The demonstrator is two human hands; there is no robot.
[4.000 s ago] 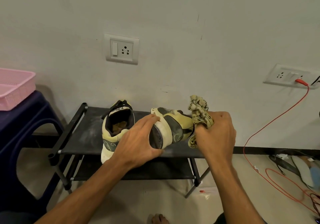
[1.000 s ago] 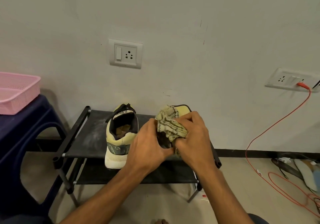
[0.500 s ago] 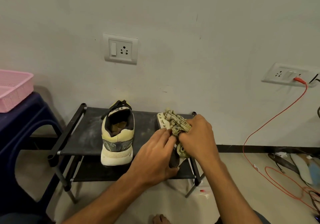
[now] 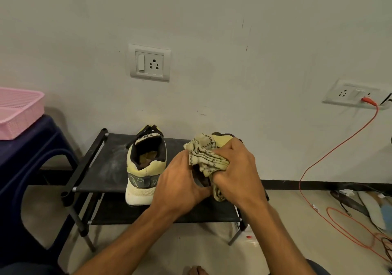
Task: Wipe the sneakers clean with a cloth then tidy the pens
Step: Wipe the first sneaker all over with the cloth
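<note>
One yellow and black sneaker (image 4: 145, 166) stands upright on the top shelf of a black shoe rack (image 4: 101, 168), heel toward me. The second sneaker (image 4: 222, 140) is mostly hidden behind my hands, only its yellow top edge showing. My left hand (image 4: 180, 186) grips that second sneaker from the left. My right hand (image 4: 235, 172) holds a crumpled yellowish patterned cloth (image 4: 206, 157) and presses it on the sneaker. No pens are in view.
A pink plastic basket (image 4: 19, 110) sits on a dark blue stool (image 4: 27, 162) at the left. An orange cable (image 4: 331, 153) runs from a wall socket (image 4: 354, 93) to the floor at the right, among other cords and insoles. Another socket (image 4: 149, 62) is on the wall above the rack.
Half a second ago both hands were lower on the second sneaker; now they and the cloth are higher, covering its upper part. The left sneaker has not moved.
</note>
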